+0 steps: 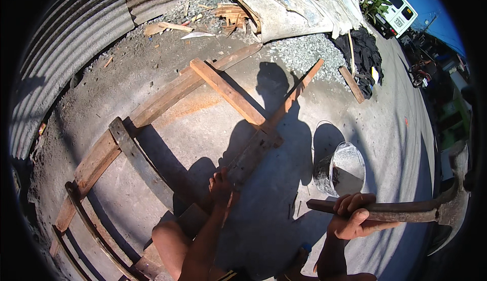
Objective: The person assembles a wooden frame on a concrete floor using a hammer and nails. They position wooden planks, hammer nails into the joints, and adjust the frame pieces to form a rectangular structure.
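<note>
My right hand (pixel 352 217) is closed round the wooden handle of a claw hammer (pixel 418 211), held in the air at the lower right, its metal head pointing right. My left hand (pixel 220 187) has its fingers curled at the edge of a wooden beam (pixel 248 156) in the shade before me; whether a nail is pinched there I cannot make out. A lighter crosspiece (pixel 228 93) meets this beam and reaches a second long beam (pixel 167 96) on the left. More crosspieces, among them a dark board (pixel 142 159), join the ladder-like frame nearer me.
A bucket (pixel 320 177) stands right of the frame, with small dark sticks or nails (pixel 294 204) on the concrete close by. Corrugated metal sheeting (pixel 76 42) lines the left. Gravel (pixel 309 55), a pale sheet (pixel 299 7) and dark cloth (pixel 362 53) lie beyond. A white van (pixel 398 12) is far right.
</note>
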Motion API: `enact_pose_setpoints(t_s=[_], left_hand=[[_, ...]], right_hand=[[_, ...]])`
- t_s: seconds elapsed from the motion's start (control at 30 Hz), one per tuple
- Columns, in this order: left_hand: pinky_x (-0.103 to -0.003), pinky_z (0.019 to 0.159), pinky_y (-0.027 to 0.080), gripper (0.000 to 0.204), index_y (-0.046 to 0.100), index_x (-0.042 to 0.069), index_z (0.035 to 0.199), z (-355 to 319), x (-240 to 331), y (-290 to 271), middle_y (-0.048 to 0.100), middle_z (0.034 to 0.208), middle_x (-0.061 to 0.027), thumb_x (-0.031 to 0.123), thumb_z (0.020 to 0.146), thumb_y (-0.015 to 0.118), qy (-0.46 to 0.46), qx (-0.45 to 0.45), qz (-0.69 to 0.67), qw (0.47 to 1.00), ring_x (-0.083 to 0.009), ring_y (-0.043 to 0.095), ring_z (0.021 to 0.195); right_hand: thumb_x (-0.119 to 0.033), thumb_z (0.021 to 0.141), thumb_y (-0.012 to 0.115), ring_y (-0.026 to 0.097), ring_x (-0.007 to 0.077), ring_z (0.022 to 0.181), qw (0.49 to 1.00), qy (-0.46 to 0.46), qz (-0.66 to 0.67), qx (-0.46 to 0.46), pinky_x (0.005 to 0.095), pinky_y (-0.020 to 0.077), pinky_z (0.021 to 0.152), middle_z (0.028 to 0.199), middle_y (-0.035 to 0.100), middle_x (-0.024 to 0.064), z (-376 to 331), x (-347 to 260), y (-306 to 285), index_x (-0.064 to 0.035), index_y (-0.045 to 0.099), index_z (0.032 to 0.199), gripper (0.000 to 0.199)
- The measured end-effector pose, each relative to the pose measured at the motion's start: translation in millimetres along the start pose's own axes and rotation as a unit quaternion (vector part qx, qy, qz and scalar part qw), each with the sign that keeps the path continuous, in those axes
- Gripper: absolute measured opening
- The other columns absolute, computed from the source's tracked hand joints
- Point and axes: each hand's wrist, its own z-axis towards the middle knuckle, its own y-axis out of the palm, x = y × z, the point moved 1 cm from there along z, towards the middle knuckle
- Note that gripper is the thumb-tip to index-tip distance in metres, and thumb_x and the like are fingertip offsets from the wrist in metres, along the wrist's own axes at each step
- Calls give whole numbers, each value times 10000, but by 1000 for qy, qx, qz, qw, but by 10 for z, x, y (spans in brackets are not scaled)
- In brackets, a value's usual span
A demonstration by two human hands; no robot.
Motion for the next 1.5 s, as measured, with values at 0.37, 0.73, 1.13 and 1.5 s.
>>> enact_pose_setpoints(t_s=[0.37,0.73,1.13,1.5], left_hand=[[-527,895,466,803,415,149,1394,21,238,-403,509,1152,-191,260,680,767,-4,-9,-19,1000,-397,544,1031],[-453,770,552,702,452,173,1386,-43,-96,198,558,1132,-146,270,758,752,25,11,53,998,-350,611,961],[-442,764,538,644,482,141,1318,43,-1,-97,527,1047,-126,229,729,725,14,-12,-19,1000,-336,588,936],[-505,863,497,856,418,87,1368,197,143,-386,504,1167,-191,193,599,778,-35,-96,-46,994,-406,551,1027]], right_hand=[[-137,917,671,690,384,795,930,119,-289,-194,392,536,701,973,691,239,-999,1419,285,-45,435,1464,603],[-283,976,610,597,235,667,981,45,-166,-95,365,501,575,886,589,138,-472,788,402,-82,359,1465,585],[-287,994,621,411,95,511,965,-90,124,212,271,381,449,736,476,13,628,-5,46,-207,209,1439,612],[-170,941,650,633,236,960,938,130,-311,-79,330,507,805,1191,618,185,-801,1091,-199,-27,388,1498,632]])
